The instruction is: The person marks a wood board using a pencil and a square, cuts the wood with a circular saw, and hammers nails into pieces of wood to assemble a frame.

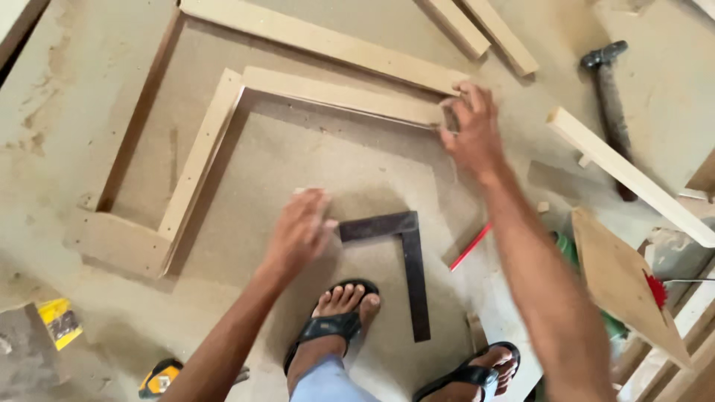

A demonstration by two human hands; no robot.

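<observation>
One steel square [402,257], one hammer [611,97] at two o'clock: left hand [298,234] grips the square's end; right hand [473,126], fingers curled, clasps the wooden frame [223,126].

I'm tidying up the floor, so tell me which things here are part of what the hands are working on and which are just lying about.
In hand:
- wooden L-frame, its end held by right hand
- steel square, touched by left hand

Lying about:
- hammer
- red pencil
- loose wood strips
- tape measure
</observation>
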